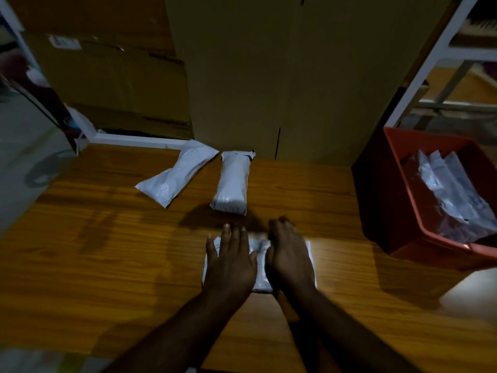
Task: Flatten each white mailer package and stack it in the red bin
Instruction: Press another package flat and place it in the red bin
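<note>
- The red plastic bin (430,146) at the right edge of the wooden worktop (107,238) already holds several crumpled white plastic mailers (446,184), lying slanted against its inner wall. That part of the job looks done.
- One white mailer package (259,267) lies flat on the worktop, left of the bin and nearer the person, well apart from it. Judging by the hands on it, this is the one being flattened now.
- Two more white mailer packages wait farther left of the bin, side by side toward the back of the worktop: a long slanted one (177,176) and a plump upright one (234,181). Both look puffy and are not yet flattened.
- So roughly three packages remain: one to finish and carry across to the bin, and two untouched.
- The left hand (231,259) lies palm down on the mailer's side away from the bin, its fingers straight and slightly spread, pressing.
- The right hand (289,257) lies palm down on the side nearer the bin, its fingers together and straight, their tips past the mailer's far edge.
- Both forearms reach in from the near edge and converge on the package; neither hand pinches or curls round it.
</note>
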`<state>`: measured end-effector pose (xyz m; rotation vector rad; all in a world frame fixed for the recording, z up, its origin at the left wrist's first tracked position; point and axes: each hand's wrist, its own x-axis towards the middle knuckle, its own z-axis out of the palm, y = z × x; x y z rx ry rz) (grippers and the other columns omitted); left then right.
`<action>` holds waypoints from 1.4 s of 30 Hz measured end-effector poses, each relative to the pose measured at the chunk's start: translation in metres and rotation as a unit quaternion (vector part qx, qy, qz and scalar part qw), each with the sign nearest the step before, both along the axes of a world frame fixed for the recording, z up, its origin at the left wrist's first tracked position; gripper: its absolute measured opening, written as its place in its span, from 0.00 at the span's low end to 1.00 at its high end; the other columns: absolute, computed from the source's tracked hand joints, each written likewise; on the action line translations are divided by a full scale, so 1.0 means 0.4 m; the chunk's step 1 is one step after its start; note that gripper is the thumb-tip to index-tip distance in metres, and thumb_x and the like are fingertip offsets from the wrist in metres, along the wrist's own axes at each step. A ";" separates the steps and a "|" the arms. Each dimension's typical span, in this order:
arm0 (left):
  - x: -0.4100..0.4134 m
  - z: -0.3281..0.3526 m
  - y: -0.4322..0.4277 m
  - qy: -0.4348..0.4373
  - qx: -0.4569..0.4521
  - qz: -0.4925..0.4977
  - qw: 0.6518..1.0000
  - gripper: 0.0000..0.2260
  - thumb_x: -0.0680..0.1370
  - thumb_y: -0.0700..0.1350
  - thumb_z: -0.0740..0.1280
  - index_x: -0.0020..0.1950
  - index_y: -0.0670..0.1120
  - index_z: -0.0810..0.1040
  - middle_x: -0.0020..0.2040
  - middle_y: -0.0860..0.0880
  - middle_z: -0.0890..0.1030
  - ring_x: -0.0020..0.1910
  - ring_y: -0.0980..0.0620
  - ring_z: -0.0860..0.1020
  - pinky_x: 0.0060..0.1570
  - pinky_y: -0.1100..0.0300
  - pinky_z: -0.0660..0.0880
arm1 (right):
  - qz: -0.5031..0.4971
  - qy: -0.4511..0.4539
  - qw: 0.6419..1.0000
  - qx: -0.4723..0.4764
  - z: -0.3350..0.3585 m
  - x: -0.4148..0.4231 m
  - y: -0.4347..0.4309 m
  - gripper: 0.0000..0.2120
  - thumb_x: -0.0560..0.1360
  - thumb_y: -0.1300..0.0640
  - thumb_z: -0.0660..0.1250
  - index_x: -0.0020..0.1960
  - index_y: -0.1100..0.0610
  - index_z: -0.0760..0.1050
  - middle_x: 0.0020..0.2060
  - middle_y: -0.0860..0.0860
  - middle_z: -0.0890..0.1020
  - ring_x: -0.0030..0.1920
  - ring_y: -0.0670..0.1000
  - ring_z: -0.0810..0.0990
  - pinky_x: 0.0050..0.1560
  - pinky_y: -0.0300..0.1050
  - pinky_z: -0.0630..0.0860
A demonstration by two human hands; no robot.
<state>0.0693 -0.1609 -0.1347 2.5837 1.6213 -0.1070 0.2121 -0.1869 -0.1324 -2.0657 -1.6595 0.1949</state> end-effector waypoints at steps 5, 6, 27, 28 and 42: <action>-0.042 0.012 -0.028 -0.023 -0.029 -0.025 0.999 0.29 0.83 0.56 0.41 0.76 0.43 0.64 0.76 0.43 0.64 0.76 0.44 0.61 0.71 0.36 0.57 | 0.006 0.068 0.996 0.051 0.001 0.012 -0.049 0.12 0.80 0.58 0.60 0.63 0.52 0.73 0.58 0.49 0.77 0.57 0.48 0.75 0.54 0.39 0.70; -0.047 0.025 -0.032 -0.027 -0.043 -0.026 0.998 0.27 0.83 0.56 0.42 0.77 0.44 0.61 0.78 0.44 0.61 0.77 0.46 0.58 0.72 0.37 0.53 | 0.018 0.066 0.996 0.050 0.005 0.012 -0.058 0.11 0.80 0.59 0.62 0.62 0.53 0.74 0.57 0.49 0.77 0.55 0.49 0.76 0.52 0.38 0.69; 0.086 0.007 0.023 -0.108 0.216 0.008 0.970 0.09 0.76 0.46 0.55 0.49 0.47 0.73 0.46 0.46 0.78 0.47 0.44 0.75 0.43 0.50 0.66 | -0.048 -0.193 0.980 0.007 0.006 -0.021 0.017 0.25 0.73 0.50 0.66 0.68 0.56 0.67 0.67 0.58 0.71 0.70 0.63 0.66 0.67 0.70 0.56; 0.081 0.004 0.024 -0.114 0.229 0.012 0.967 0.06 0.76 0.46 0.56 0.48 0.48 0.72 0.45 0.47 0.77 0.45 0.44 0.75 0.42 0.51 0.65 | -0.055 -0.184 0.981 0.015 0.010 -0.019 0.019 0.23 0.73 0.52 0.64 0.67 0.55 0.68 0.65 0.56 0.71 0.68 0.62 0.68 0.66 0.67 0.58; -0.061 0.067 0.101 -0.154 -0.155 -0.120 0.968 0.32 0.69 0.68 0.63 0.69 0.56 0.70 0.67 0.53 0.69 0.66 0.49 0.65 0.62 0.51 0.63 | 0.179 -0.052 0.982 -0.019 0.009 0.126 -0.077 0.23 0.74 0.37 0.66 0.58 0.54 0.76 0.55 0.53 0.75 0.56 0.52 0.71 0.53 0.45 0.66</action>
